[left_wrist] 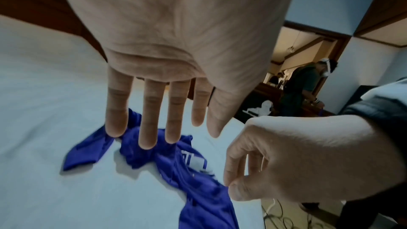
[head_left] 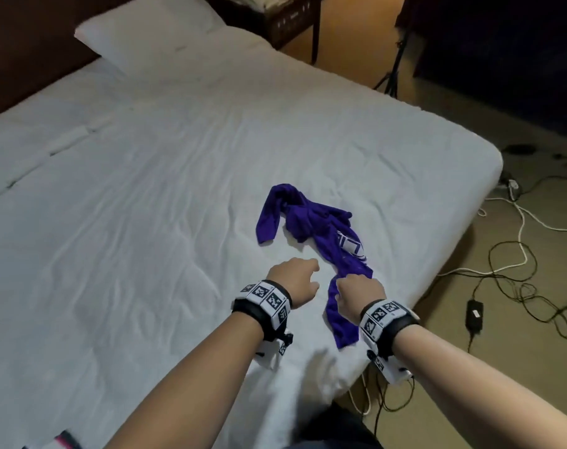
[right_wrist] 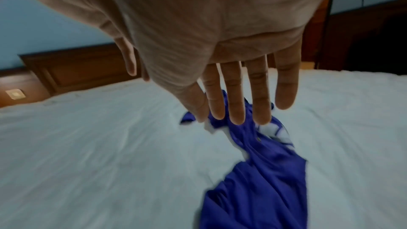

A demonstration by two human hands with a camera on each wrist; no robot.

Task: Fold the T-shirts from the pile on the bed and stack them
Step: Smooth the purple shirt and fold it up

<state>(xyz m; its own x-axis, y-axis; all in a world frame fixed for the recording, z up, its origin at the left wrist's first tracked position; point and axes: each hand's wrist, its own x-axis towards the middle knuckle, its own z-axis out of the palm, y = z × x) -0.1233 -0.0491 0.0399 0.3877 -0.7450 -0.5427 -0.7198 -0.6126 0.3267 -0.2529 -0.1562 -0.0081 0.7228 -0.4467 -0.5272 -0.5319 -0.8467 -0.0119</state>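
- Head: purple T-shirt (head_left: 311,228) bunched near bed (head_left: 146,189) edge; right hand (head_left: 360,294) over its near end.
- Left wrist: left hand (left_wrist: 176,41) spread, empty – right pinches fabric.
- Right wrist: fingers look straight, so grip unclear – one-point pull may twist it.

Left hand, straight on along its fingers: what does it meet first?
Probably the bunched purple T-shirt, just beyond the left hand; depth is unclear, so the bed sheet might come first.
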